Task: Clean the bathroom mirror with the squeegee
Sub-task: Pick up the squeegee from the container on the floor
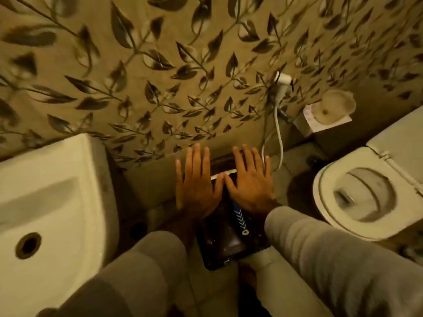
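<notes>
My left hand (196,186) and my right hand (249,184) are held side by side, backs up, fingers spread, thumbs touching. Neither hand holds anything. Grey sleeves cover both forearms. Below the hands, on the floor by the wall, lies a dark glossy rectangular object (226,245) with a blue and white chevron strip (240,219) across it; I cannot tell what it is. A thin white edge (219,176) shows between my thumbs. No wall mirror is in view, and I cannot make out a squeegee for certain.
A white washbasin (45,202) fills the left side. A toilet (357,197) with its lid raised stands at the right. A white spray hose (278,133) hangs on the leaf-patterned wall (160,65). A round dish on a white box (329,113) sits behind the toilet.
</notes>
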The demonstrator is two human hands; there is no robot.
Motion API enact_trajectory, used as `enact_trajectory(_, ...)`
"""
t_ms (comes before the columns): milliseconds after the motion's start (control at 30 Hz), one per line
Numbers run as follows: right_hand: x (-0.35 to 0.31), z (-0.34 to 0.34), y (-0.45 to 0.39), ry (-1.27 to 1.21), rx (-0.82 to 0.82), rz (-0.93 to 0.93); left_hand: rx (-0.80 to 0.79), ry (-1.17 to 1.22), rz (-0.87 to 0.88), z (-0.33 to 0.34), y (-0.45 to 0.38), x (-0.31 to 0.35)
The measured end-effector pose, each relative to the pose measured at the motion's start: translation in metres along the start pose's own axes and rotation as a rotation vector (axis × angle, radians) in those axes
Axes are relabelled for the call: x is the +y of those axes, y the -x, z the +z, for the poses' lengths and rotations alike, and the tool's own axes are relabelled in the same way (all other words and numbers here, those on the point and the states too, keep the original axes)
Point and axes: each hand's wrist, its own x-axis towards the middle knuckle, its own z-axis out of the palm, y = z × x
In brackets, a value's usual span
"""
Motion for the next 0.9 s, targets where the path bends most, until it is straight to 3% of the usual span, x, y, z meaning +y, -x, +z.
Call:
enact_trajectory(333,0.047,0.111,0.02,-0.142,-0.258,0.203,-0.394,0.286,-0.103,0.124,0.04,0.011)
enact_trajectory(533,0.053,0.135,0.006,-0.252,-0.382,0.196,-0.681,0.761,-0.41,0.147,0.029,0.028)
enact_trajectory(667,0.049,0.147,0.0,-0.283,-0.431,0.214,-0.659,0.894,-0.574,0.151,0.029,0.035)
enact_trajectory(767,0.044,0.149,-0.003,-0.337,-0.45,0.325,-0.591,0.968,-0.654,0.146,0.029,0.037)
enact_trajectory(900,0.02,0.126,0.001,-0.522,-0.344,0.373,-0.464,1.042,-0.721,0.115,0.026,0.04)
